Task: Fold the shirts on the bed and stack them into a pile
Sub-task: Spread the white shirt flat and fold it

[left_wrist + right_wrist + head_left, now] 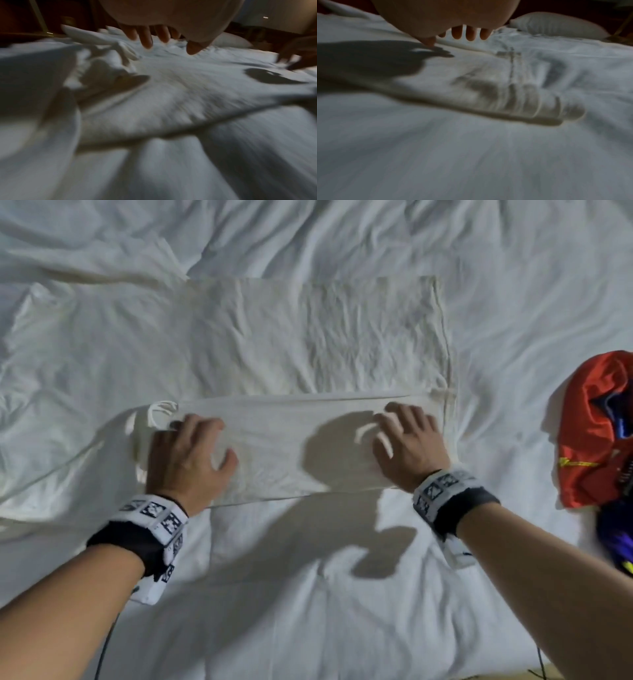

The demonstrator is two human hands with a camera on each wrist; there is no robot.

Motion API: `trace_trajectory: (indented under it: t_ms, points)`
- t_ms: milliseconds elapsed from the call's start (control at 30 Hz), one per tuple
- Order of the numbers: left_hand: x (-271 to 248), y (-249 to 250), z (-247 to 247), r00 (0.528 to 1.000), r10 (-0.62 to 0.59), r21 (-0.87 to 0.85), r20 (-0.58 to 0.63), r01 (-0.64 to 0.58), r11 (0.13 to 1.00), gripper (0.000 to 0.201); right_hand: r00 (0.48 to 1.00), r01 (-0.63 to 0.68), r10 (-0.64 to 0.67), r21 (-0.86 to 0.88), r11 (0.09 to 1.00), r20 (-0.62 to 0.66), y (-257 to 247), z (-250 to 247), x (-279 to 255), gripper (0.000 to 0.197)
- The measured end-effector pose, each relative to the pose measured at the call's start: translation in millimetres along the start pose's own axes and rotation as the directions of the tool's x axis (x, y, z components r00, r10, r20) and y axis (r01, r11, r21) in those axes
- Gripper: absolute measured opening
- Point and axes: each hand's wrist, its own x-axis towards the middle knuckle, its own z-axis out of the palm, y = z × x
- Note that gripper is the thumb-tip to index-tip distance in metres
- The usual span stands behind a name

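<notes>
Both hands, left hand (191,453) and right hand (409,445), lie with fingers spread, grasping nothing, on a half-folded white cotton shirt (308,378) upon a rumpled white bed (308,594).

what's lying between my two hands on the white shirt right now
Nothing but the folded shirt itself: bare cloth with a shadow on it runs from the left hand to the right hand, clearest in the head view.

I can read no words, brands or numbers anywhere. The white bands on my wrists (156,517) carry black-and-white square code patterns, not letters. The crumpled red and blue shirt (597,433) on the bed bears a yellow mark too small and blurred to read.
</notes>
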Motion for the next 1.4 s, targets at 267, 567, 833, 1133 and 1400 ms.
trace_trajectory:
  t_ms: [267,567,833,1133,1400]
  points:
    - [-45.5,-9.1,14.9,0.960,-0.083,0.175,0.269,0.037,0.984,0.081,0.964,-0.187,0.201,-0.096,0.978,0.173,30.4,16.1,-28.8,0.062]
    - [-100.5,-47.6,5.6,0.980,-0.001,0.405,0.197,-0.081,0.911,0.064,0.959,0.058,-0.008,-0.169,0.984,0.284,34.7,16.5,-81.8,0.067]
    - [-88.7,-69.9,6.9,0.986,0.053,0.369,0.156,-0.108,0.923,0.048,0.973,0.039,0.020,-0.248,0.968,0.231,27.5,9.0,-77.3,0.039]
    - [-200.8,-36.2,-33.3,0.966,0.093,0.321,0.243,-0.170,0.932,0.045,0.972,0.099,-0.066,-0.136,0.986,0.226,36.4,-18.6,-178.9,0.034]
    - [-315.5,18.9,-16.7,0.939,0.046,0.260,0.340,-0.141,0.955,0.054,0.943,0.128,-0.066,-0.173,0.976,0.327,48.4,-12.3,-269.7,0.038]
